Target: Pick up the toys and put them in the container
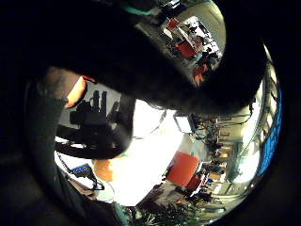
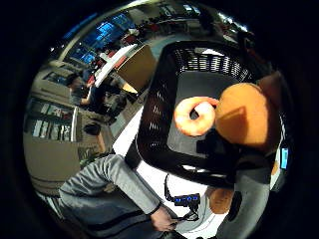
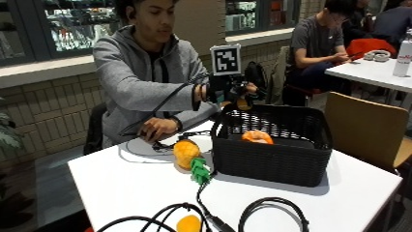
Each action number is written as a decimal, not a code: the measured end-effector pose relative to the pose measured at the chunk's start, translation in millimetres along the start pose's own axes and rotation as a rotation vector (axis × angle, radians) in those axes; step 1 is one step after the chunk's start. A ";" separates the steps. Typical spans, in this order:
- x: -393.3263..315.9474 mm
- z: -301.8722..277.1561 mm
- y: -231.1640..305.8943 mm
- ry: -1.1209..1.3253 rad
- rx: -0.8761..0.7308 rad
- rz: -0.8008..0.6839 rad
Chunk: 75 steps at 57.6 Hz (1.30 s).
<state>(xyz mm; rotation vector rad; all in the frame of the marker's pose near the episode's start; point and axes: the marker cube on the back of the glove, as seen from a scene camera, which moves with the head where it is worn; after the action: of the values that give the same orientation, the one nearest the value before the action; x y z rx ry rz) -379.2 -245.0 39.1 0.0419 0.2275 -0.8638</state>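
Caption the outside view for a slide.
Gloved right hand holds an orange toy over the black woven plastic basket, where an orange ring-shaped toy lies.

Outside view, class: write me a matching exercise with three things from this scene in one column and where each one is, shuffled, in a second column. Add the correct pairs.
Things
1. doughnut toy
2. pineapple toy
3. gloved right hand

Places
A. above the rim of the black basket, gripping an orange-brown toy
B. lying inside the basket
C. lying on the white table beside the basket

Pairs: 1-B, 2-C, 3-A
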 end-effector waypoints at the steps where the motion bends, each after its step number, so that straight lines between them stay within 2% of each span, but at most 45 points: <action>1: -0.8 0.6 -2.3 0.017 -0.005 0.000; 8: 4.2 5.4 -8.0 0.111 -0.059 0.011; 12: 10.9 5.7 -6.5 0.089 -0.104 0.092; 24: 49.1 12.8 26.2 0.117 -0.261 0.198; 29: 60.5 14.5 50.6 0.100 -0.291 0.158; 33: 76.3 16.5 87.0 0.134 -0.311 -0.056; 34: 76.5 17.9 96.9 0.118 -0.306 -0.060; 37: 66.4 24.8 122.3 -0.004 -0.279 0.110; 40: 66.6 37.0 143.7 -0.049 -0.275 0.209; 50: 64.9 94.4 195.7 -0.147 -0.372 0.290; 67: 55.5 151.9 187.3 -0.262 -0.446 0.252; 75: 46.3 165.7 180.7 -0.287 -0.342 0.282</action>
<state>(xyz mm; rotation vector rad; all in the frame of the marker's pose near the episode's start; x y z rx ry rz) -183.1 -183.4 180.7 -0.3597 0.0935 -0.5334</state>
